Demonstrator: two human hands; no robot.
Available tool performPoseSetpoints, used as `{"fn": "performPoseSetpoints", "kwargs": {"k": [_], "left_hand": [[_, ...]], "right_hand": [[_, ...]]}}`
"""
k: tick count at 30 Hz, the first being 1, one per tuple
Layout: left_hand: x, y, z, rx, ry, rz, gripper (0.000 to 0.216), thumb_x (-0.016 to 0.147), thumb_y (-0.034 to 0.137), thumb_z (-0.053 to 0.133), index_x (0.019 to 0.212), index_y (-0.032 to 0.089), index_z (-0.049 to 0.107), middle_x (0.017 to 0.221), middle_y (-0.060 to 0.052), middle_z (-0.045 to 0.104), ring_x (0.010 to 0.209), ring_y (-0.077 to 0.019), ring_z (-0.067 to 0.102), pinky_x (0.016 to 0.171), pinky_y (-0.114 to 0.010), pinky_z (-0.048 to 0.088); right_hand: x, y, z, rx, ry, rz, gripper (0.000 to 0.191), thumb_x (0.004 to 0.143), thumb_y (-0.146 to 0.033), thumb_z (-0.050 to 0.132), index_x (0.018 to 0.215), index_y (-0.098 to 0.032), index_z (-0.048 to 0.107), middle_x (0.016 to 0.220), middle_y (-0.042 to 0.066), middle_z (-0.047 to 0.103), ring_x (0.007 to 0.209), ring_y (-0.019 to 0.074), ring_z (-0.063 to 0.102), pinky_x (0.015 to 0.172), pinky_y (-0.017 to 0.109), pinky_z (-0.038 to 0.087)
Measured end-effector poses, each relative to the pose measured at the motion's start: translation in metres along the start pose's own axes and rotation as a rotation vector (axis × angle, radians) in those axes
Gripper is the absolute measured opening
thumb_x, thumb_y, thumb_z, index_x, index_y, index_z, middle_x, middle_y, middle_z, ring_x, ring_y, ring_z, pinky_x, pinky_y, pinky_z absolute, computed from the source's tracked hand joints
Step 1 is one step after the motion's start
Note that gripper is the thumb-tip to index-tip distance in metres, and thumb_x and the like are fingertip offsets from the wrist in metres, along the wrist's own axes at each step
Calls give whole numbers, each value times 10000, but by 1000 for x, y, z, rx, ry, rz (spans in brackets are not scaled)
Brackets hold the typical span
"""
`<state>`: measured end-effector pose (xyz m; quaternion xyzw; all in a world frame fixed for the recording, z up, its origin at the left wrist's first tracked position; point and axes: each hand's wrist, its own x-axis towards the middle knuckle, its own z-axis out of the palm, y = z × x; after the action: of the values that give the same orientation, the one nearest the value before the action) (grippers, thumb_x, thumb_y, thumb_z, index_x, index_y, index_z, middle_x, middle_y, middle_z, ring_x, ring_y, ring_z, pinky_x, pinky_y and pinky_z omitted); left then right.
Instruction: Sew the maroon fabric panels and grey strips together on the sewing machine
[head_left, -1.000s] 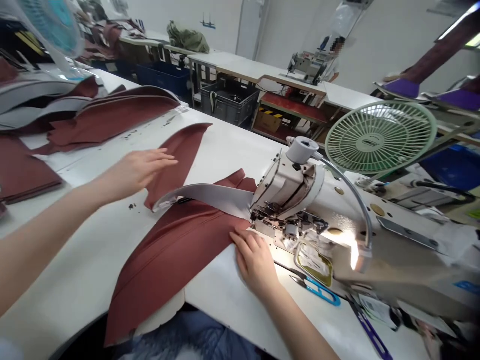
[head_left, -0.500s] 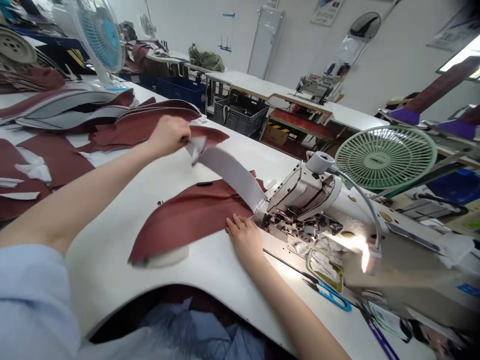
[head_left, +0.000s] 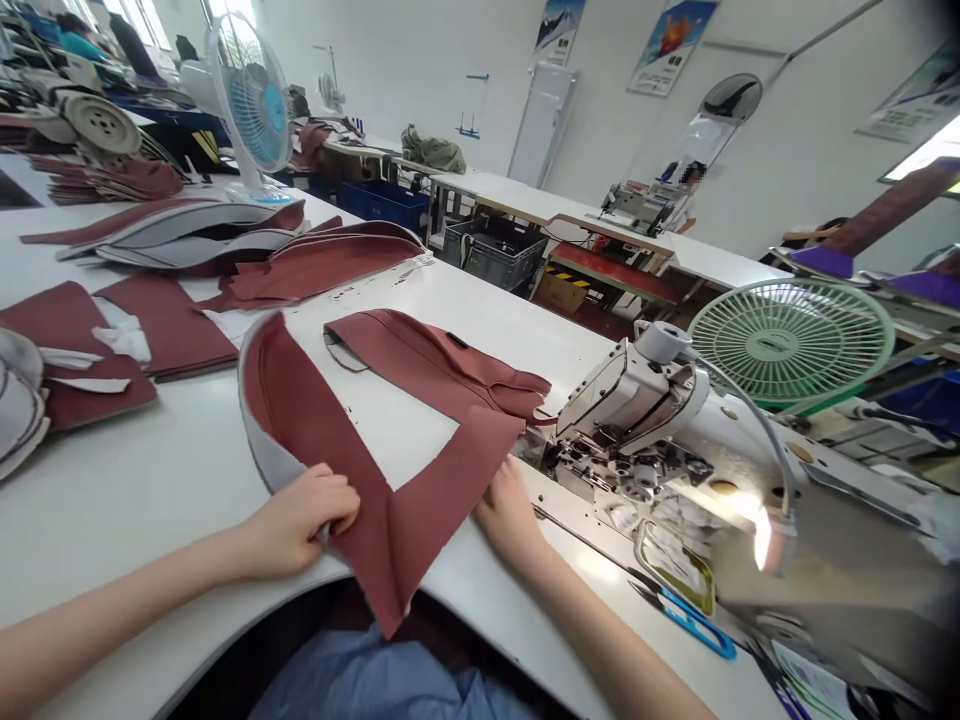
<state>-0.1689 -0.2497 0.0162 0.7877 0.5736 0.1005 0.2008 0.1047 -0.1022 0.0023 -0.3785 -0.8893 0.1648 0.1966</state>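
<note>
A long maroon fabric panel [head_left: 442, 490] with a pale grey backing lies folded in a V shape at the table's front edge. My left hand [head_left: 319, 515] is closed around its left arm, fingers curled over the cloth. At the panel's right end, my right hand [head_left: 514, 515] grips the edge beside the sewing machine [head_left: 622, 420], its fingertips hidden under the cloth. Behind, a second curved maroon piece [head_left: 442, 360] with a small black strip lies on the table, its right end close to the machine's needle area.
Stacked maroon and grey pieces [head_left: 202, 240] lie at the back left, with cut panels [head_left: 165, 320] nearer. Blue-handled scissors [head_left: 690, 615] rest right of my forearm. A green fan [head_left: 787, 340] stands behind the machine, a white-blue fan [head_left: 255, 100] at the far left.
My left hand has come down toward me from the back, bringing the panel, now maroon side up. The other maroon piece lies farther back. My right hand's fingers have gone under the cloth edge.
</note>
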Motion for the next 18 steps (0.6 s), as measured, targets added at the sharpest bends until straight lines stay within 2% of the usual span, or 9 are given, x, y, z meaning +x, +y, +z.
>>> {"fn": "performPoseSetpoints", "kwargs": {"k": [2, 4, 6, 7, 8, 10, 13, 16, 18], "left_hand": [[-12, 12, -11, -146, -137, 5, 324, 519, -12, 467, 749, 215, 496, 779, 34, 594, 758, -173, 515, 710, -300, 403], [-16, 29, -36, -334, -338, 103, 370, 610, 10, 571, 888, 254, 591, 911, 50, 645, 870, -161, 562, 791, -265, 435], [-9, 38, -65, -517, -514, 231, 490, 666, 139, 723, 1113, 308, 612, 1127, 38, 650, 1027, -172, 586, 920, -249, 439], [-1, 36, -79, -576, -532, 259, 549, 694, 226, 760, 1206, 327, 588, 1235, 21, 620, 1117, -187, 569, 978, -248, 423], [10, 28, -91, -604, -490, 246, 560, 730, 301, 760, 1256, 338, 572, 1309, 6, 585, 1193, -203, 537, 1017, -253, 406], [39, -2, -112, -607, -186, 61, 425, 810, 349, 693, 1226, 329, 606, 1339, -8, 570, 1264, -226, 491, 1039, -272, 391], [88, -67, -129, -789, 384, -466, 387, 656, 296, 819, 1009, 207, 687, 1143, -88, 669, 1114, -291, 594, 885, -283, 476], [130, -120, -135, -852, 572, -704, 534, 700, 300, 784, 1164, 127, 585, 1038, -182, 664, 862, -286, 673, 725, -325, 507], [151, -141, -136, -890, 643, -792, 640, 741, 342, 753, 1278, 119, 486, 1010, -200, 653, 738, -259, 671, 668, -347, 506]], "right_hand": [[-13, 12, -9, 9, 132, 40, 690, 873, -198, 499, 1515, -206, 246, 1496, 139, 373, 1368, 297, 359, 1061, 489, 397], [-11, 19, -17, -36, 238, 45, 828, 878, -215, 493, 1557, -194, 20, 1577, 149, 207, 1438, 306, 226, 1106, 512, 333], [1, 20, -22, -110, 215, -1, 819, 881, -201, 497, 1563, -209, 43, 1557, 139, 272, 1412, 300, 279, 1101, 492, 334], [8, 20, -24, -144, 164, -27, 768, 882, -184, 496, 1558, -226, 133, 1511, 127, 370, 1362, 291, 360, 1077, 470, 362], [14, 19, -26, -176, 106, -46, 697, 885, -168, 492, 1534, -246, 252, 1445, 109, 470, 1295, 280, 438, 1043, 449, 392], [21, 18, -27, -229, 8, -69, 554, 892, -137, 481, 1428, -278, 472, 1326, 75, 595, 1174, 260, 531, 970, 416, 437], [13, 19, -23, -291, -25, -110, 486, 893, -94, 457, 1318, -284, 599, 1321, 55, 612, 1156, 254, 546, 944, 415, 446], [-2, 22, -18, -314, -24, -141, 566, 847, -19, 431, 1311, -292, 606, 1366, 35, 582, 1193, 244, 542, 963, 419, 440], [-9, 24, -17, -302, -26, -143, 608, 815, 14, 418, 1291, -306, 621, 1377, 17, 573, 1213, 235, 540, 968, 412, 437]]}}
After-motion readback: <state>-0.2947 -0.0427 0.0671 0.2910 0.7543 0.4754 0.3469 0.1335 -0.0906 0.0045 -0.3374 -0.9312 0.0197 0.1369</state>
